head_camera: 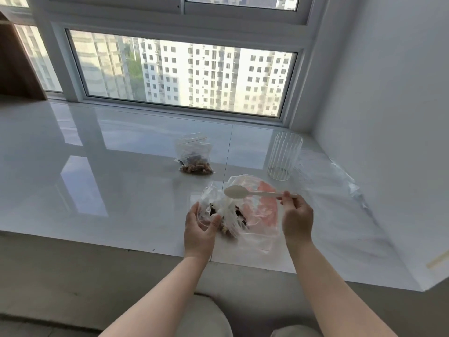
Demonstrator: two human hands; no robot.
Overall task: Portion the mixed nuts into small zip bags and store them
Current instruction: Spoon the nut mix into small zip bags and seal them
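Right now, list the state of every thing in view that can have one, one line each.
Small zip bag: lying on the sill, nuts inside, seal cannot be told.
Large plastic bag: crumpled open, nuts inside.
Spoon: empty, held over the large plastic bag.
Ribbed cup: upright, looks empty.
Left hand: grips the bag's edge.
Right hand: pinches the spoon's handle.

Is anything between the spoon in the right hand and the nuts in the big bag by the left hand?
Yes. The big bag's crumpled plastic is bunched over the nuts, right under the spoon. The left hand holds the bag's side; the right hand holds the spoon above.
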